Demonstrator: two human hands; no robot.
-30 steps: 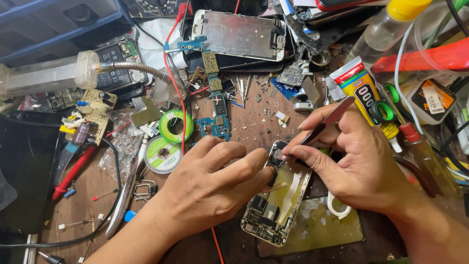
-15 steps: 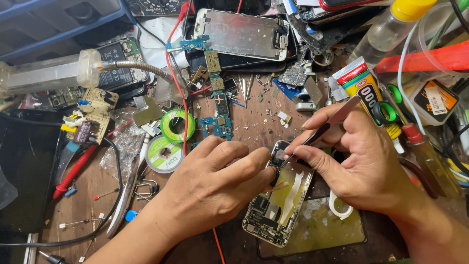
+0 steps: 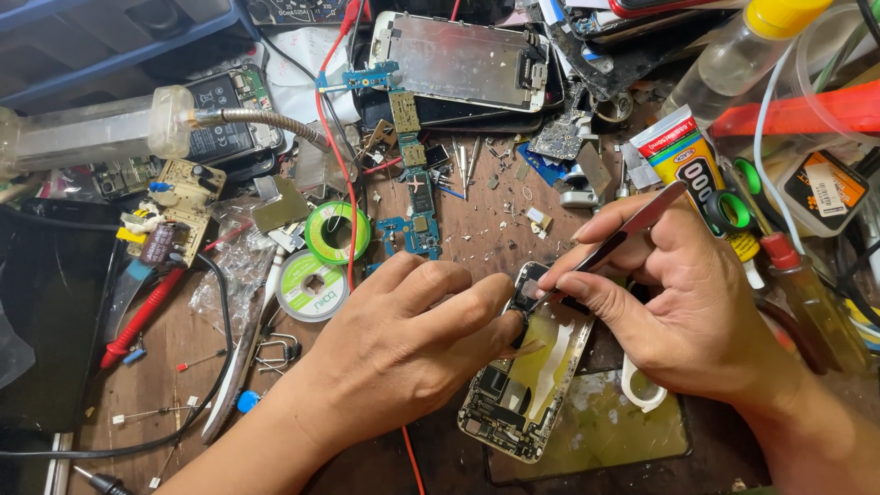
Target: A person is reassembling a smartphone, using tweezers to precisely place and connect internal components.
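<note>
Head view: left hand (image 3: 403, 339) presses down on the opened phone chassis (image 3: 527, 385), fingers curled over its upper end. Right hand (image 3: 678, 312) pinches tweezers (image 3: 610, 243), tips touching the chassis top just beside the left fingertips. Solder wire spool (image 3: 337, 233) lies beyond the left hand; glue tube (image 3: 692, 174) stands behind the right.

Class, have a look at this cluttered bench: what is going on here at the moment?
A person is working on an opened phone body lying on a wooden bench. The left hand presses down on the phone to steady it, fingertips near its top end. The right hand holds tweezers, their tip at the upper end of the phone. Around them lie circuit boards, two solder spools, a red probe, a glue tube and another bare phone frame.
</note>
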